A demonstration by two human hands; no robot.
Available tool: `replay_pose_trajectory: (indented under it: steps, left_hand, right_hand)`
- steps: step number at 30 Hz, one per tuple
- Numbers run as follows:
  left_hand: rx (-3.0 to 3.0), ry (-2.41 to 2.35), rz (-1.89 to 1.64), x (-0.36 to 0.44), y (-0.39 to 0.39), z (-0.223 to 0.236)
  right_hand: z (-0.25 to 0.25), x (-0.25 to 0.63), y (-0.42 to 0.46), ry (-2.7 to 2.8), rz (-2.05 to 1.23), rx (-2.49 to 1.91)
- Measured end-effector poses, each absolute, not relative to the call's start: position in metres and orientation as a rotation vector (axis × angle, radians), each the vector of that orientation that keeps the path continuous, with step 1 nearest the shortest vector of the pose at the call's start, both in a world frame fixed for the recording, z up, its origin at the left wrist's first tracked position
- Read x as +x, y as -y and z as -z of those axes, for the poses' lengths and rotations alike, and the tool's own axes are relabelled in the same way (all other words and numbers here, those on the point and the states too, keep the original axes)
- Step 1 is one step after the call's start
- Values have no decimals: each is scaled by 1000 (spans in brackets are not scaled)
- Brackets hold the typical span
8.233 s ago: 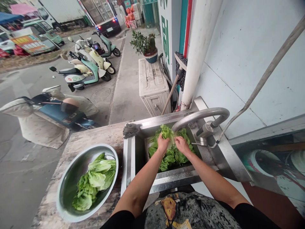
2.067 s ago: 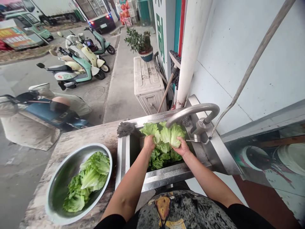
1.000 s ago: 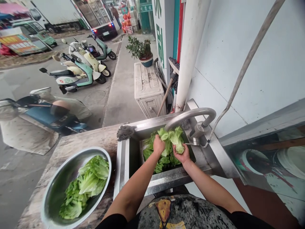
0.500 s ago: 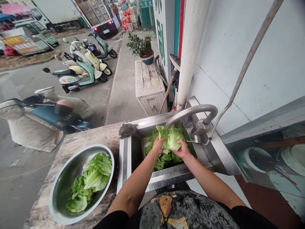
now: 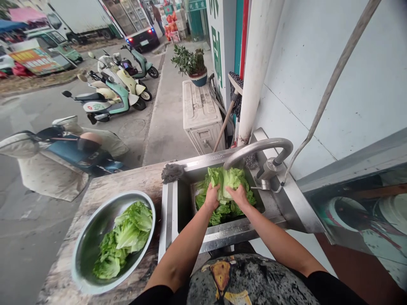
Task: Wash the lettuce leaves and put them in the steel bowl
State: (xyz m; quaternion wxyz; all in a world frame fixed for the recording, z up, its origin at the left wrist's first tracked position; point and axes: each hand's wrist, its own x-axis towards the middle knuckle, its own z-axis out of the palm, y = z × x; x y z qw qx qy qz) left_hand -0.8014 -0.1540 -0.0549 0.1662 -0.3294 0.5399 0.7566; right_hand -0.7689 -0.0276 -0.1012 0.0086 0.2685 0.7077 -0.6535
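Both hands are over the metal sink [image 5: 186, 207], just below the curved faucet [image 5: 259, 148]. My left hand [image 5: 212, 197] is closed on the left side of a pale green lettuce leaf [image 5: 224, 186]. On its right side, my right hand [image 5: 238, 195] grips the same leaf with thumb and fingers. Beneath them, more loose lettuce [image 5: 219, 215] lies in the sink, partly hidden by the hands. To the left, a round metal basin [image 5: 83, 248] holds several lettuce leaves [image 5: 125, 237].
The basin stands on a worn wooden table [image 5: 133, 178] beside the sink. A dark rag [image 5: 172, 172] lies on the sink's far left corner. Behind are a boxy white unit [image 5: 202, 106] with a potted plant [image 5: 199, 76], a mop [image 5: 227, 112] and a white pipe [image 5: 259, 72]. Scooters [image 5: 108, 99] are parked left.
My right hand has shifted left and slightly up along the lettuce leaf, closer to my left hand. The whole view has drifted a little.
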Motion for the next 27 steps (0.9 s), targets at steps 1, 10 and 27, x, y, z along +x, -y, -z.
replay_pose_trajectory:
  steps: [1, 10, 27]
  left_hand:
    - [-923, -1411, -2180, -800, 152, 54]
    - [-769, -1153, -2172, -796, 162, 61]
    - [-724, -1446, -2176, -801, 158, 47]
  right_hand:
    - [100, -770, 30, -2349, 1929, 779]
    - [79, -771, 20, -2353, 1932, 450]
    - [57, -790, 1, -1900, 2102, 615]
